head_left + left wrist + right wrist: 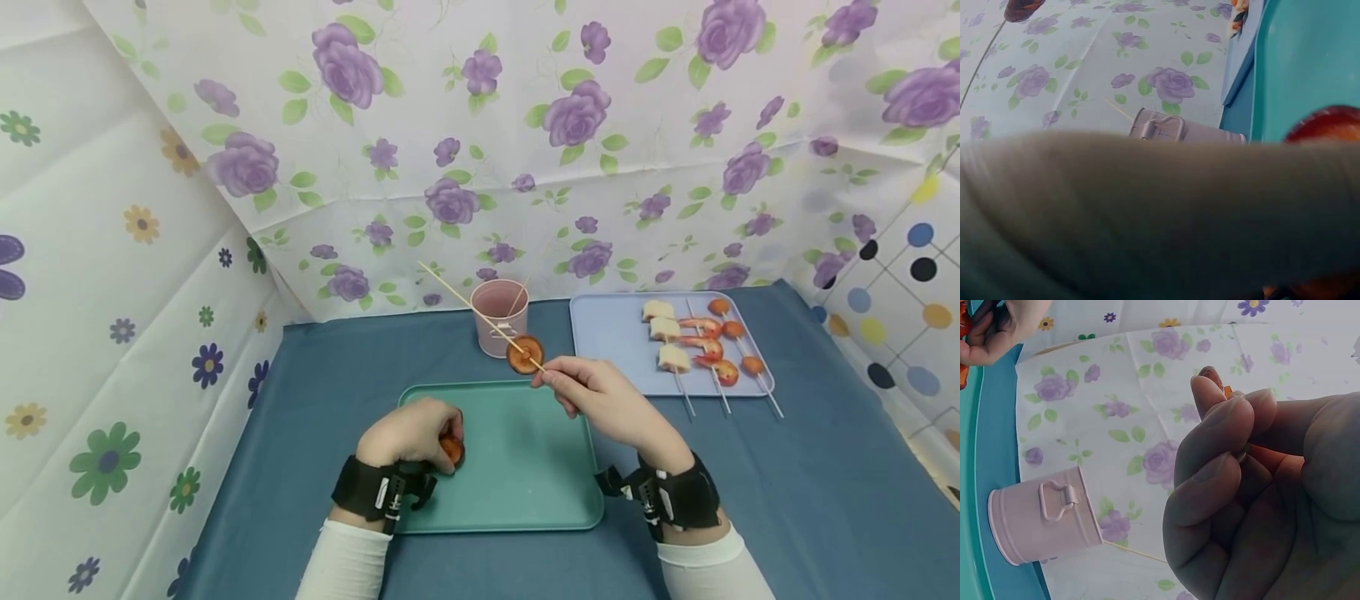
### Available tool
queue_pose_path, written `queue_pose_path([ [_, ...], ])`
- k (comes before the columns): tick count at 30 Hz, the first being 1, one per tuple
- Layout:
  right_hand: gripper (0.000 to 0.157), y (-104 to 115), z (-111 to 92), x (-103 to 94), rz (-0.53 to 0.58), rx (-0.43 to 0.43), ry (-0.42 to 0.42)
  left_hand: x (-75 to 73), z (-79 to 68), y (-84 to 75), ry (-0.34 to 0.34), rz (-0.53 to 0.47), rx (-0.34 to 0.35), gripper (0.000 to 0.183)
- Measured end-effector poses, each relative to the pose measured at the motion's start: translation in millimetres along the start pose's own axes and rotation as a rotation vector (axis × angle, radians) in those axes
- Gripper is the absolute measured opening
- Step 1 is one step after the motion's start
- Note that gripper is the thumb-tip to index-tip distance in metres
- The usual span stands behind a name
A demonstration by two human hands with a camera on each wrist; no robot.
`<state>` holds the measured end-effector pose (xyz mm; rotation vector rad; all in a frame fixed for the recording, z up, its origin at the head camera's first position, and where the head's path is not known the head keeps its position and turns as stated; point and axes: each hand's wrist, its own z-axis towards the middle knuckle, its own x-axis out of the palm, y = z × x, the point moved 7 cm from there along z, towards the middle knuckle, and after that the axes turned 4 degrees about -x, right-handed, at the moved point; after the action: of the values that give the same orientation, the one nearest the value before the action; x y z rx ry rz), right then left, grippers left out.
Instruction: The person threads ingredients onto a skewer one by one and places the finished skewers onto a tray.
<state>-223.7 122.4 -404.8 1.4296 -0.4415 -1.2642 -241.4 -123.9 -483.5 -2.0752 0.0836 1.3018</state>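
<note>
My right hand [600,400] pinches the lower end of a thin wooden skewer [457,298], raised above the far edge of the green tray [525,492]. A brown mushroom cap [525,355] is threaded on that skewer just beyond the fingertips, its gilled underside towards the head camera. At the tray's left side, my left hand [411,432] curls its thumb and fingers round another mushroom cap [452,450], partly hidden by the fingers. In the left wrist view the hand blocks most of the scene, with a glossy reddish-brown cap [1329,125] showing past it.
Behind the green tray stands a pink bucket [491,337] with a thin skewer leaning inside. To the right, a pale blue tray [607,333] carries several skewers of white chunks, shrimp and small orange balls. Flowered cloth [450,125] hangs at the back.
</note>
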Motion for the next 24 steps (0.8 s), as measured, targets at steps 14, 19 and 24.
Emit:
queue_pose_path([
  [14,0.028,1.0,0.1,3.1,-0.001,0.004,0.013,-10.4,-0.9,-5.7,0.001,-0.178,0.073,0.031],
  [19,0.029,0.5,0.2,3.5,-0.002,0.01,0.022,-15.5,-1.3,-6.2,0.001,-0.335,0.078,0.035],
  [24,0.029,-0.3,0.7,4.1,-0.004,0.011,0.028,-33.8,-1.5,-9.4,-0.162,-0.523,0.138,0.039],
])
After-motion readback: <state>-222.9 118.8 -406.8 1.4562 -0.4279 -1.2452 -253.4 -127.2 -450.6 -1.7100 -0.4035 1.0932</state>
